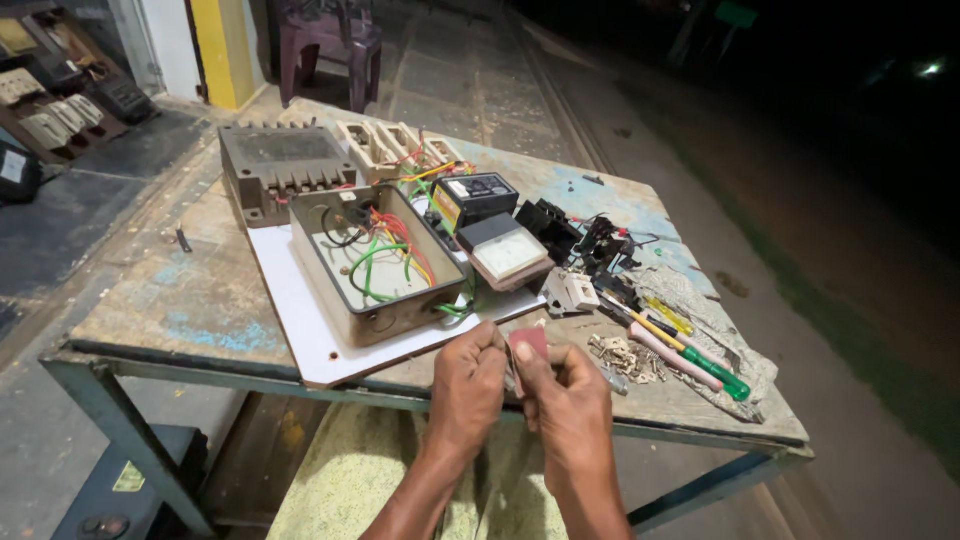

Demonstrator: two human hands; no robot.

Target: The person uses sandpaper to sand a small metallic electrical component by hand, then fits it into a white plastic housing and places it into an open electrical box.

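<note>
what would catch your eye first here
The open metal box mid-table, with red, green and yellow wires spilling inside. Just in front, at the near edge, the left hand and right hand pinch a small reddish piece. Screwdrivers lie to the right.

Your left hand and right hand meet at the near edge of the worn wooden desk, pinching a small dark-red flat piece between the fingers. Just beyond sits an open metal box with green, red and yellow wires on a white board. Right of your hands: loose small metal parts, green-handled screwdriver, grey cloth.
</note>
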